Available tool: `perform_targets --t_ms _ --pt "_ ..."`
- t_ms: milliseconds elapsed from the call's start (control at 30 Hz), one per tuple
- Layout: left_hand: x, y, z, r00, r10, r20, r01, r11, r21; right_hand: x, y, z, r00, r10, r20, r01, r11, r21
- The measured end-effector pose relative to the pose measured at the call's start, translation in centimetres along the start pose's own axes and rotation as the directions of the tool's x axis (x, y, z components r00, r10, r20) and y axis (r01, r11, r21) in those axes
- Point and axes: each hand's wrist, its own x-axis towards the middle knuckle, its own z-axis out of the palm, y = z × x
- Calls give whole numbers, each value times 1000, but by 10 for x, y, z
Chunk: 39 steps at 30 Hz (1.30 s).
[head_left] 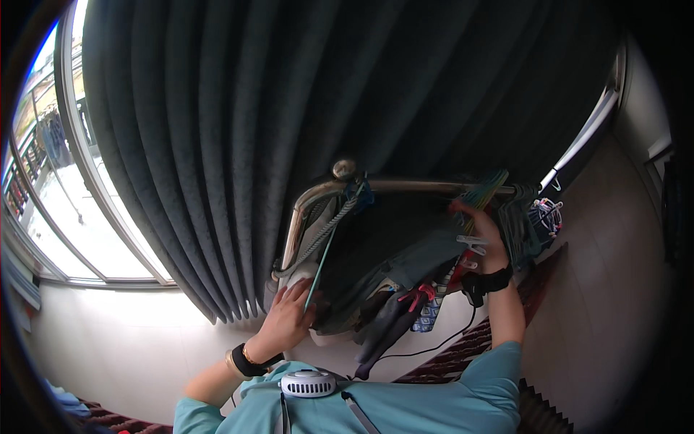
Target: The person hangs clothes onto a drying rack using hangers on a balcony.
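My left hand is closed at the left edge of a dark green garment, beside the slanting teal bar of a clothes hanger. At the right, my right hand reaches up to the garment's far edge, just under the rail, its fingers bent; what they grip is hidden. White clothes pegs hang at my right wrist. Above runs the metal clothes rail, holding yellow-green hangers. Dark socks and a pink clip hang below the garment.
A dark pleated curtain fills the area behind the rail. Glass doors stand at the left. More teal hangers crowd the rail's right end. A black cable runs from my right wrist, above a dark red slatted piece.
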Motion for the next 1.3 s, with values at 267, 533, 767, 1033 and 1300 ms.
perform_targets --t_ms 267,533,767,1033,1300 --pt "-4 3 -9 998 2 -64 0 1000 27 -45 10 -47 976 215 -23 -216 975 -60" --pt "-2 -24 15 976 147 -162 -135 987 84 -177 70 -47 880 471 -57 -470 849 -239" --pt "-3 -37 -14 984 138 115 -120 981 -153 -242 126 6 116 989 97 -867 148 -477" --pt "-146 -117 -184 922 299 245 -207 918 -338 -239 207 255 -14 977 212 -571 167 -804" --pt "-370 -198 -400 855 -327 -403 298 945 -133 -245 240 518 -135 933 334 -50 330 -942"
